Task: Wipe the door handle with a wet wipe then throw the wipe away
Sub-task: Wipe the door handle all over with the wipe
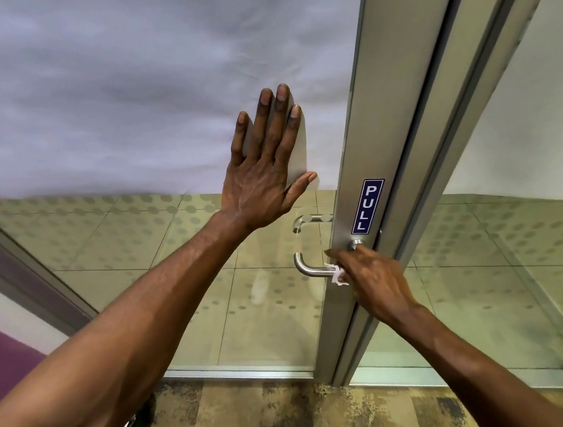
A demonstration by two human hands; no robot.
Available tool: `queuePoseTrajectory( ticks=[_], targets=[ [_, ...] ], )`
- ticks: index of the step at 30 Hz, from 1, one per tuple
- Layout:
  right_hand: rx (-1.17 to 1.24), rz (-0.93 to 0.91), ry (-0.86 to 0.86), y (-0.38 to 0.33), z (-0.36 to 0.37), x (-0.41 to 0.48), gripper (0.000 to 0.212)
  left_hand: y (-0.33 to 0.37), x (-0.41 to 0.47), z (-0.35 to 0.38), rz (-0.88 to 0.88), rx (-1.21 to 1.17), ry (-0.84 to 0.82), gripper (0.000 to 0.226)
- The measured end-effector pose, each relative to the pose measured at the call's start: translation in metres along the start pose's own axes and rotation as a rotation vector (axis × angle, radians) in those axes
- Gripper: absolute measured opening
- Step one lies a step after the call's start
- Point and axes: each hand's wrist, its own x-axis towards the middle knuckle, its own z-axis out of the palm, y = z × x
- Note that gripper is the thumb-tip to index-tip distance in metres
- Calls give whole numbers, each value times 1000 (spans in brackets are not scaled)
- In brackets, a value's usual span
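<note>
A brushed-metal lever door handle (307, 268) sticks out to the left from the aluminium door frame (364, 157), just below a blue PULL sign (367, 206). My right hand (370, 278) is wrapped around the handle's inner part, pressing a crumpled white wet wipe (337, 275) against the metal. Only a small bit of the wipe shows under my fingers. My left hand (267, 166) lies flat with fingers spread on the frosted part of the glass door (124, 90), above and left of the handle.
A second handle (305, 220) on the far side shows through the clear lower glass. A tiled floor lies beyond the door, patterned carpet (293, 418) on my side. A glass side panel (518, 259) stands right of the frame. No bin is in view.
</note>
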Motion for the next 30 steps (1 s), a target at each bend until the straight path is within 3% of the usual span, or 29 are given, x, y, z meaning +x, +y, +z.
queuePoseTrajectory(
  ticks=[6, 10, 16, 21, 30],
  targets=[
    [217, 187, 47, -30, 9, 12, 64, 0, 1, -1, 3, 8, -6, 97],
    [227, 220, 67, -52, 15, 22, 63, -1, 0, -1, 0, 3, -8, 97],
    [92, 396, 47, -91, 19, 41, 59, -1, 0, 0, 4, -23, 3, 101],
    [-10, 557, 63, -115, 22, 54, 39, 0, -4, 3, 22, -48, -2, 100],
    [-16, 560, 73, -120, 39, 65, 45, 0, -7, 7, 28, -42, -5, 100]
  ],
)
